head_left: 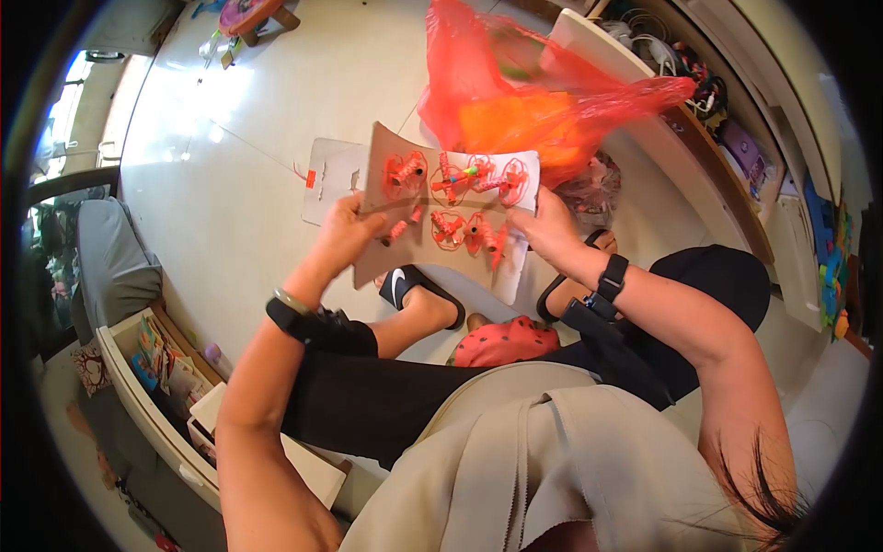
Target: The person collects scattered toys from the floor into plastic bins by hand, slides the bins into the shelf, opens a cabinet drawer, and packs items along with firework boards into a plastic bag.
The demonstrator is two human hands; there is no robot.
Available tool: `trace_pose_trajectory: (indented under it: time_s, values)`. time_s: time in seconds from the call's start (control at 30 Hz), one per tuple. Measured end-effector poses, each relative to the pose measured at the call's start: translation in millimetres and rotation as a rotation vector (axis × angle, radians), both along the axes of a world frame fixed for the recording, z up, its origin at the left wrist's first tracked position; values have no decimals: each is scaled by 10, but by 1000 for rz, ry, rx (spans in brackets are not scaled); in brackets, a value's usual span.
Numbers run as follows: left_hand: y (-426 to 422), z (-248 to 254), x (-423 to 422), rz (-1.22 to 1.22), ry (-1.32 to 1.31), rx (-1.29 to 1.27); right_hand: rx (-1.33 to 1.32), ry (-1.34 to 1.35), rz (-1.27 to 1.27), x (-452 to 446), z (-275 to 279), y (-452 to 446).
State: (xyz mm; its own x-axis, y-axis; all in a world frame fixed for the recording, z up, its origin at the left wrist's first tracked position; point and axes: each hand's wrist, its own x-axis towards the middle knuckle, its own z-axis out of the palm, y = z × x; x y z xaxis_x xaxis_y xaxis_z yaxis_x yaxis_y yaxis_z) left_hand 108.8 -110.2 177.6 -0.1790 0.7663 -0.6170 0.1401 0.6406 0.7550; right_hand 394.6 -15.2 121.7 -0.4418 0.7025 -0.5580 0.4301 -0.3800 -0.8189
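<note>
A curved cardboard sheet [405, 262] is held up between my two hands, with several red coiled items [474, 179] attached in two rows. My left hand [348, 230] grips its left edge, fingers behind and thumb in front. At the right edge, my right hand [550, 225] pinches the sheet together with a white layer behind it. Behind my left hand, a pale card [329, 170] with cut-outs and a small red tag lies on the floor. Just beyond the sheet is a red plastic bag [515, 101] with something orange inside.
An open drawer [156, 405] holding papers is at the lower left. Another open drawer [662, 129] with cables stands at the upper right. A pink stool [248, 17] is at the top left. Between my feet lies a red spotted item [506, 342].
</note>
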Motion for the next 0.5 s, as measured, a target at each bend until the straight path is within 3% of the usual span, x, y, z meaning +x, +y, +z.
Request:
trace_pose_trajectory:
  time_s: [0.17, 0.23, 0.27, 0.37, 0.4, 0.5]
  values:
    - [100, 273, 678, -232, 344, 242, 308, 100, -132, -119, 13, -135]
    - [125, 295, 876, -305, 467, 215, -42, 156, -326, -225, 373, -189]
    - [115, 306, 960, -318, 463, 223, -140, 97, -228, -210, 473, -171]
    - [-18, 35, 1187, -409, 534, 331, -237, 109, -373, -283, 490, -363]
    - [-75, -67, 1249, -398, 534, 325, -196, 157, -331, -221, 191, -431]
    - [-206, -183, 1345, -499, 541, 299, -396, 148, -251, -205, 341, -551]
